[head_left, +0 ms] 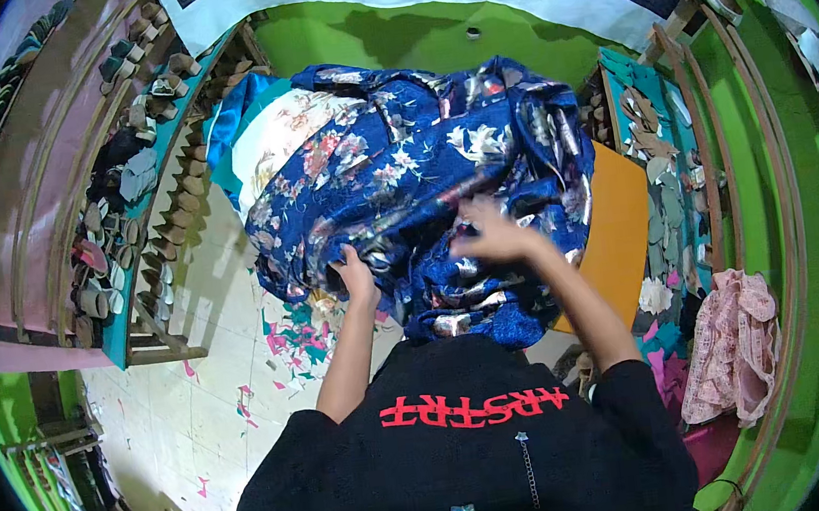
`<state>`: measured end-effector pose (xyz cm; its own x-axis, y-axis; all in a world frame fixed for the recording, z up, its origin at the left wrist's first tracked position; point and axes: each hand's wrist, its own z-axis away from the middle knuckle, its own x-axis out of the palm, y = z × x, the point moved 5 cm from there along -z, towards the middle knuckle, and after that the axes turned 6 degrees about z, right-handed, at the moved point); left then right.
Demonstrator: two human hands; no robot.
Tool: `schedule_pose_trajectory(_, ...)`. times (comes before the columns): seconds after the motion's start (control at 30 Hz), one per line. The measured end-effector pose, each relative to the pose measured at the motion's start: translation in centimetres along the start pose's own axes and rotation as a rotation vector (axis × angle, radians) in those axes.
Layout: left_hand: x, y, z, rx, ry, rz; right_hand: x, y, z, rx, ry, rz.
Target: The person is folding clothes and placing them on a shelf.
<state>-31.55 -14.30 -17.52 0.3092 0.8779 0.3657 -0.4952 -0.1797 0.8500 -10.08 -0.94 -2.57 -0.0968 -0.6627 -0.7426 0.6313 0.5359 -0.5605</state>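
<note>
A large heap of shiny blue floral fabric (420, 169) lies in front of me, crumpled and folded, its near end bunched against my shirt. At its near left side, my left hand (359, 279) has thumb and fingers closed on a fold of this fabric. My right hand (494, 234) is over the middle right of the heap, smeared by motion; whether its fingers grip the cloth cannot be made out. A cream floral piece (289, 133) and a teal satin piece (231, 125) show at the heap's far left. Whatever supports the pile is mostly hidden.
An orange-yellow tabletop (616, 229) shows right of the heap. Racks of shoe parts (136, 174) stand at the left, and a shelf of cut pieces (661, 179) at the right. Pink ruffled cloth (734, 346) hangs near right. Pink and teal scraps (299, 342) litter the tiled floor.
</note>
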Motion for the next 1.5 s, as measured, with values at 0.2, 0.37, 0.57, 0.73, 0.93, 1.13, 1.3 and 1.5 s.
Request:
schedule_pose_trajectory(0.2,-1.5,-0.7,-9.0,-0.134,-0.048,0.285,8.0,2.3,4.8,0.135,0.176,0.235)
schedule_pose_trajectory(0.37,3.5,4.6,-6.2,-0.239,-0.145,0.267,-0.3,9.9,11.6,0.145,0.798,0.049)
schedule_pose_trajectory(0.57,4.7,2.6,-5.7,-0.253,-0.227,0.232,-14.3,12.1,21.1,0.23,1.382,0.287)
schedule_pose_trajectory(0.73,5.5,1.3,-3.6,-0.441,-0.27,0.319,-15.4,10.6,21.1,0.645,1.164,0.602)
schedule_pose_trajectory(0.93,2.4,-2.0,-0.4,-0.519,-0.215,0.266,-2.5,3.6,15.8,0.536,0.783,0.44)
schedule_pose_trajectory(1.13,-0.6,-6.9,7.6,-0.771,-0.231,0.271,11.5,7.7,18.3,0.862,0.667,0.245)
schedule_pose_trajectory(1.3,-2.9,-9.5,14.7,-0.825,-0.304,0.292,14.7,14.4,23.8,0.603,0.815,0.197)
schedule_pose_trajectory(1.5,-5.3,-7.3,17.7,-0.641,-0.347,0.448,8.2,20.3,35.2,0.525,0.827,0.143)
